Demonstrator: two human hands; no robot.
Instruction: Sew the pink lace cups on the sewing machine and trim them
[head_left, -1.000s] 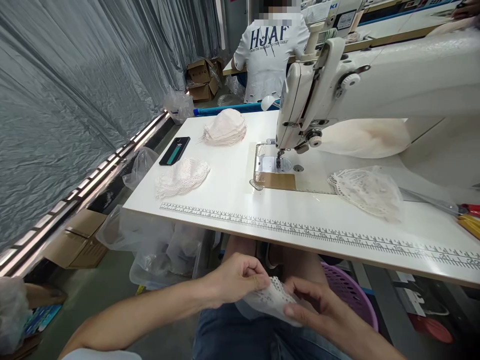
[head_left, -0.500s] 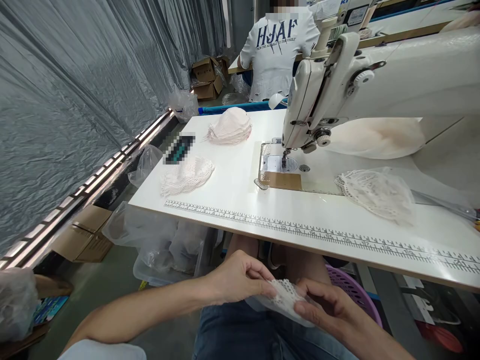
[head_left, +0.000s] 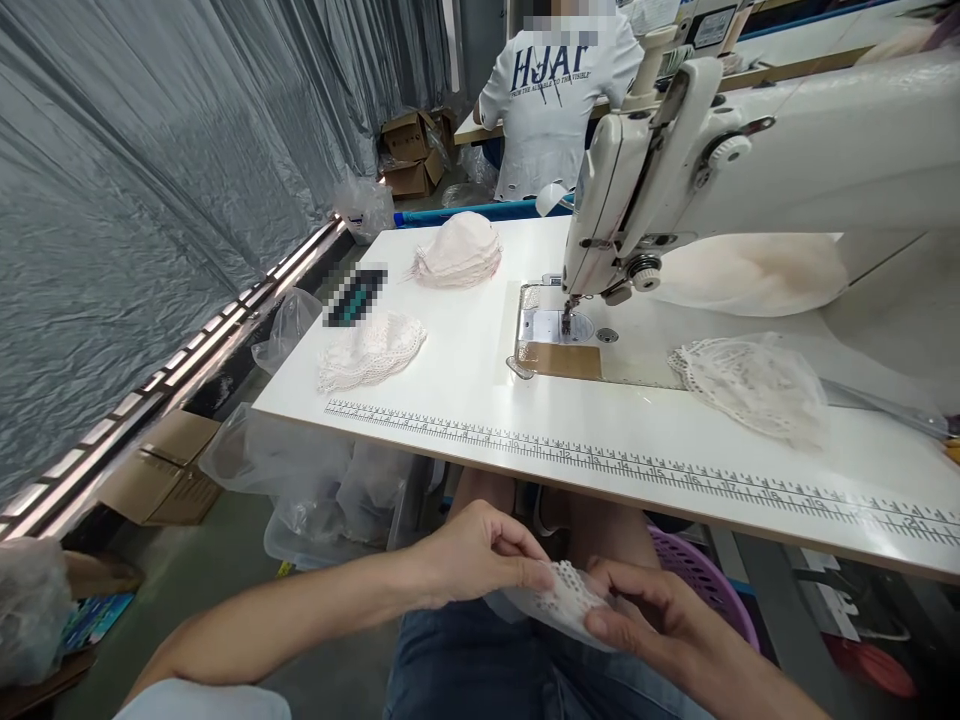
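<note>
Left hand (head_left: pixel 480 553) and right hand (head_left: pixel 651 612) meet low over the lap, fingertips pinched together.

A white T-shirt (head_left: pixel 551 100) behind the desk (head_left: pixel 465 370) reads "HJAF"; the ruler strip (head_left: pixel 600 465) along the desk's front edge shows 12.

Sewing machine (head_left: pixel 720 180) on white table (head_left: pixel 480 400); 2 lace piles (head_left: pixel 371 350) (head_left: pixel 750 385) there.

Openwork white lace piece (head_left: pixel 566 600), glossy smooth white tabletop (head_left: pixel 480 370); enamelled sewing machine (head_left: pixel 750 170), crinkled plastic sheeting (head_left: pixel 150 180)
</note>
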